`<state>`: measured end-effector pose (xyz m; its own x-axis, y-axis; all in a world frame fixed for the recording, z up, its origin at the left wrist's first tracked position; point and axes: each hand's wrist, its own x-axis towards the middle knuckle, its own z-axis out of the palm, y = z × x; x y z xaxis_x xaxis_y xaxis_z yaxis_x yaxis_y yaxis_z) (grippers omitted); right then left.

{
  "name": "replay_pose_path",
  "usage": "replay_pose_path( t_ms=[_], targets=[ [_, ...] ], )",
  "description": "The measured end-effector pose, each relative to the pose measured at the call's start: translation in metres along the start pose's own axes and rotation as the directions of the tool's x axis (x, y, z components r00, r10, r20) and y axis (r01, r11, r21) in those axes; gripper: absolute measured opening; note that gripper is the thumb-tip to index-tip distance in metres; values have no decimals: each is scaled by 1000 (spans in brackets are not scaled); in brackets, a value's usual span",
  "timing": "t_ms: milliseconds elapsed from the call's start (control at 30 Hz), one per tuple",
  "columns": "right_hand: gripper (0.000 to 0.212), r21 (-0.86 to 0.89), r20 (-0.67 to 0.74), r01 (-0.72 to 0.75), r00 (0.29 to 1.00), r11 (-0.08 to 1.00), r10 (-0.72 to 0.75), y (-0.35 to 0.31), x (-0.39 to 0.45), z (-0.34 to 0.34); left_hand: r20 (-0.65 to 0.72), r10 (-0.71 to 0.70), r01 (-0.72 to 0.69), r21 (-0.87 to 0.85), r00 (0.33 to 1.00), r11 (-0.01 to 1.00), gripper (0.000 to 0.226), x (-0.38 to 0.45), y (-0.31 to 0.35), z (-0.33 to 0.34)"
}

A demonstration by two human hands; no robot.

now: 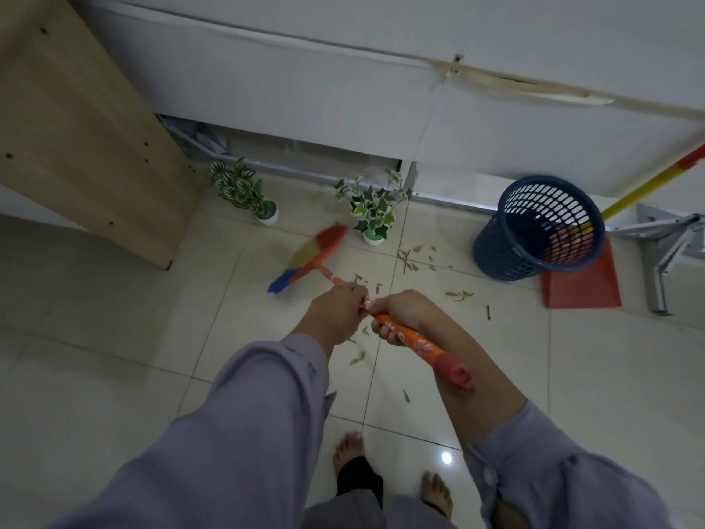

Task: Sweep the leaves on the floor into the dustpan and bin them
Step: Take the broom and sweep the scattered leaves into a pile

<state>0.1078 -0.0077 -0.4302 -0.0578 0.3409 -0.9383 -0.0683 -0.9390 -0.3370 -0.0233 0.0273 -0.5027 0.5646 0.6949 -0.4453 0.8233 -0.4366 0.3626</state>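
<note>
1. Both hands were wrapped round the orange, flower-patterned broom handle (404, 334), which ran slantwise from near the person's right forearm towards the far left.
2. The left hand (335, 311) held the handle further down, its fingers closed tight about the stick, knuckles up.
3. The right hand (400, 315) gripped nearer the red plastic end cap (456, 372), fingers (385, 332) curled round the handle from beneath; the two hands sat just beside each other, nearly touching.
4. The broom's head of orange, yellow and blue bristles (309, 261) was down on the pale tiled floor (114, 337), to the left of the litter.
5. The dry brown leaves and twigs (416, 261) lay scattered over the tiles: some beyond the hands towards the wall, some under the hands, a few nearer the person's bare feet (349, 450).
6. A red plastic dustpan (583, 288) lay flat on the floor at the right, its yellow handle leaning up towards the wall, with a dark blue plastic lattice waste basket (534, 231) touching or overlapping its back edge.
7. Two small artificial potted plants in white pots stood near the wall: a striped-leaf one (244, 192) to the left and an ivy-like one (372, 211) close to the bristles.
8. A light wooden cabinet panel (76, 127) rose at the left.
</note>
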Motion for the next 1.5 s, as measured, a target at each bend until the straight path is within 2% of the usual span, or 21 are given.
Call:
replay_pose_path(
  t_ms=[100, 233, 367, 433, 633, 833, 933, 1033, 1200, 1300, 1500],
  targets=[
    [19, -29, 60, -85, 994, 996, 86, 17, 0, 1, 58, -3, 2, 11, 998, 1000, 35, -13, 4, 15],
    [28, -47, 118, -115, 986, 992, 120, 30, -28, -9, -9, 42, -42, 4, 999, 999, 35, -36, 19, 22],
    [26, -162, 134, -43, 989, 986, 66, 35, -63, -15, -110, 152, -144, 81, 982, 986, 38, -60, 29, 13],
    [21, -153, 134, -7, 991, 988, 28, 46, -77, -16, -139, 179, -166, 103, 974, 981, 38, -72, 34, 11],
    [18, -117, 122, 84, 990, 989, -70, 72, -84, -14, -227, 75, -61, 66, 971, 996, 35, -97, 50, 24],
    [7, -64, 85, 108, 991, 992, -103, 69, -45, -11, -119, -39, 49, 82, 992, 995, 36, -70, 47, 26],
    [11, 18, 55, 78, 995, 997, -79, 73, -19, -9, -24, -91, 92, 45, 996, 995, 38, -52, 37, 37],
    [15, 53, 38, 30, 999, 998, -32, 89, -3, -11, 41, -73, 73, 13, 996, 997, 39, -47, 35, 58],
    [16, 7, 37, -54, 998, 999, 54, 120, -25, -31, 73, -32, 38, -82, 997, 996, 36, -66, 63, 82],
    [17, -38, 56, -69, 996, 997, 71, 134, -54, -50, 67, 5, 0, -73, 998, 997, 37, -83, 88, 86],
    [21, -291, 89, 3, 996, 957, 24, 148, -114, -79, -103, -8, -3, -104, 995, 995, 30, -121, 138, 95]
  ],
)
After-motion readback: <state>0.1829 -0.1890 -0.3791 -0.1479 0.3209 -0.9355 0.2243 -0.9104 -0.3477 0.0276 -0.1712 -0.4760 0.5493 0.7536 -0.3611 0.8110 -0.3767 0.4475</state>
